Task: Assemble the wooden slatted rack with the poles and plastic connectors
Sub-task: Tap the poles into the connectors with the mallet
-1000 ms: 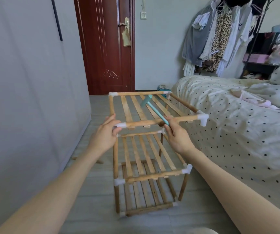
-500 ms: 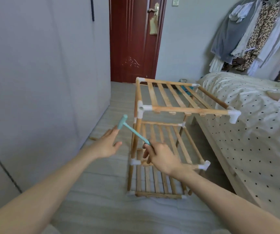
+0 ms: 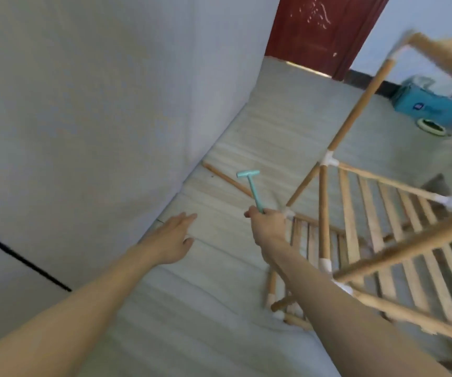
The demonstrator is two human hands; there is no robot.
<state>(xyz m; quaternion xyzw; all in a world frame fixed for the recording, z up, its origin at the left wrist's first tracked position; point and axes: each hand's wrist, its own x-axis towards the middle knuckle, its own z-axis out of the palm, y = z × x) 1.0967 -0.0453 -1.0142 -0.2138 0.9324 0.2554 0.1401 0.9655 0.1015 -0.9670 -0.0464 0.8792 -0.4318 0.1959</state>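
My right hand [image 3: 268,224] has its fingers closed around the handle of a small teal mallet [image 3: 252,186], head up. My left hand [image 3: 174,238] hovers over the floor [image 3: 219,295], fingers spread and empty. The wooden rack [image 3: 369,227] stands at my right; a loose pole [image 3: 226,179] lies by the wall.
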